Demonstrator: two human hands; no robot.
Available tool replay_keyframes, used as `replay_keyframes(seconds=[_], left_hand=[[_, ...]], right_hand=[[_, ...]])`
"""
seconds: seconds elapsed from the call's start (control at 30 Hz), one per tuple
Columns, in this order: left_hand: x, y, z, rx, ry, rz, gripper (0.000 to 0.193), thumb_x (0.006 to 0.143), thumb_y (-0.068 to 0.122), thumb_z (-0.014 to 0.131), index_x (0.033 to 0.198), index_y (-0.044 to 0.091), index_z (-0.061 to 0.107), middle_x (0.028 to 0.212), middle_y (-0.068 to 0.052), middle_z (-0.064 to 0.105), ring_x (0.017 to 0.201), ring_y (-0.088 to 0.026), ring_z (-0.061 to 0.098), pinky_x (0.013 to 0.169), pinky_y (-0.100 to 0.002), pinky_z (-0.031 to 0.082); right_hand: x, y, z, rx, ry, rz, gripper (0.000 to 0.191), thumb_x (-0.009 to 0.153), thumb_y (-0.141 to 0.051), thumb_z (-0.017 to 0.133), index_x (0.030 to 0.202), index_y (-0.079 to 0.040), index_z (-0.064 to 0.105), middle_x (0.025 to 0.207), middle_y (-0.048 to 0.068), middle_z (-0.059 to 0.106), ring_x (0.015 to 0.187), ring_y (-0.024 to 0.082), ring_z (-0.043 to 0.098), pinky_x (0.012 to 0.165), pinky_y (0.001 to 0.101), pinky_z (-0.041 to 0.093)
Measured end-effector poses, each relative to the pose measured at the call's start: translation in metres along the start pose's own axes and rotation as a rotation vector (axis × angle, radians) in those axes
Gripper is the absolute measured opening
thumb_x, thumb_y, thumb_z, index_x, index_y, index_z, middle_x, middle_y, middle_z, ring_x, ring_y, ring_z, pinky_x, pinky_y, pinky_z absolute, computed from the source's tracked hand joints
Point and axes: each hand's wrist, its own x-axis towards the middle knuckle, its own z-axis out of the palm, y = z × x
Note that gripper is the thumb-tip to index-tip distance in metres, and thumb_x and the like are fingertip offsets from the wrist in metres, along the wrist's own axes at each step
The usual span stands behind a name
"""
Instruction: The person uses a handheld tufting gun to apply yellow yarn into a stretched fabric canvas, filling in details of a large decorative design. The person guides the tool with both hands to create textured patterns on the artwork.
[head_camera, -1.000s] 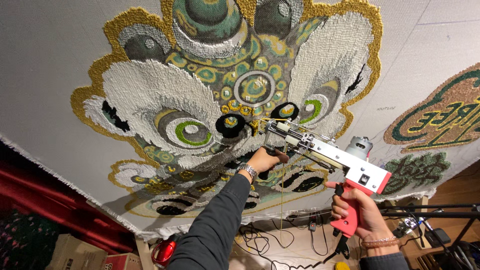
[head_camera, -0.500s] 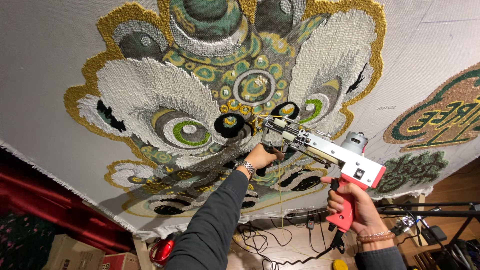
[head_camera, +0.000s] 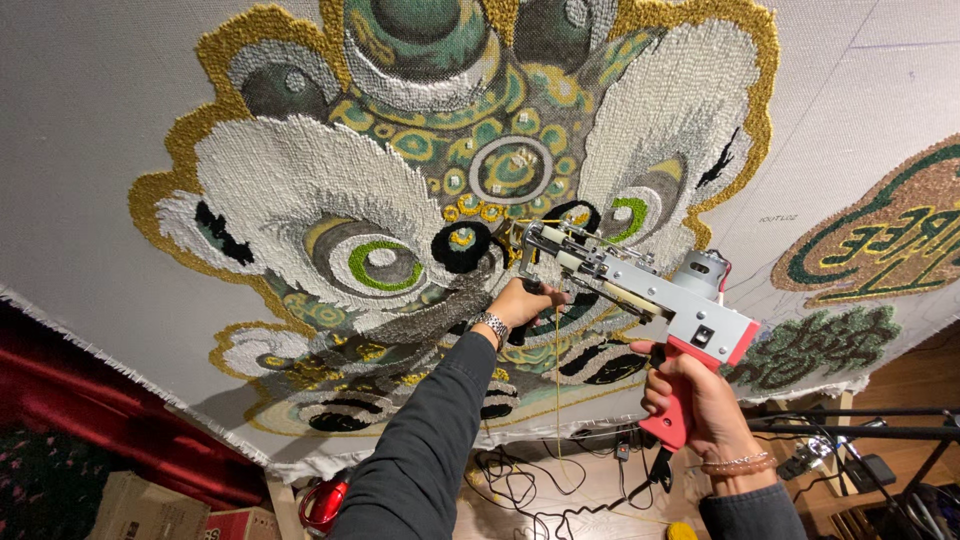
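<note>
A tufting gun (head_camera: 645, 290) with a grey metal body and a red handle points at a stretched grey cloth (head_camera: 120, 150). The cloth carries a tufted lion-face design (head_camera: 470, 180) in white, gold, green and black. My right hand (head_camera: 700, 405) is closed around the red handle at the lower right. My left hand (head_camera: 525, 303) grips the gun's black front handle under the needle end. The needle tip (head_camera: 528, 240) touches the cloth beside a black-and-yellow tufted ring. A thin yellow yarn (head_camera: 557, 380) hangs down from the gun.
A second tufted patch (head_camera: 890, 235) in green, brown and gold lies at the right of the cloth. Below the cloth's edge are tangled black cables (head_camera: 520, 480), a red object (head_camera: 325, 503), cardboard boxes (head_camera: 150, 505) and a black metal stand (head_camera: 870, 420).
The gun and both hands have stayed at nearly the same spot on the design. The view has drifted slightly, so the cloth sits a little differently in the frame.
</note>
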Motion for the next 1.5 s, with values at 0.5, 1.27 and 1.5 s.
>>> replay_keyframes(seconds=[0.5,1.27,1.5], left_hand=[[-0.036,0.001,-0.042,0.573,0.390,0.257,0.046,0.089,0.052,0.068,0.102,0.009,0.073,0.089,-0.010,0.075,0.080,-0.027,0.073,0.073,-0.041,0.056],[-0.024,0.010,-0.065,0.876,0.509,0.269,0.056,0.092,0.053,0.066,0.113,0.001,0.072,0.092,-0.021,0.075,0.081,-0.037,0.073,0.074,-0.048,0.057],[-0.027,0.017,-0.065,0.855,0.526,0.296,0.053,0.090,0.051,0.070,0.112,0.002,0.069,0.083,-0.019,0.073,0.073,-0.035,0.072,0.065,-0.047,0.056]], right_hand=[[0.011,-0.017,0.040,-1.107,0.079,-0.753,0.031,0.082,-0.014,0.069,0.112,-0.004,0.067,0.088,0.016,0.064,0.078,0.030,0.061,0.069,0.0418,0.050],[0.042,-0.016,0.020,-1.444,-0.064,-0.986,0.040,0.075,-0.019,0.076,0.112,-0.006,0.066,0.115,0.016,0.068,0.107,0.039,0.063,0.093,0.0444,0.051],[0.044,-0.017,0.019,-1.434,-0.076,-0.959,0.040,0.075,-0.019,0.076,0.112,-0.005,0.067,0.112,0.016,0.069,0.104,0.039,0.063,0.092,0.0444,0.052]])
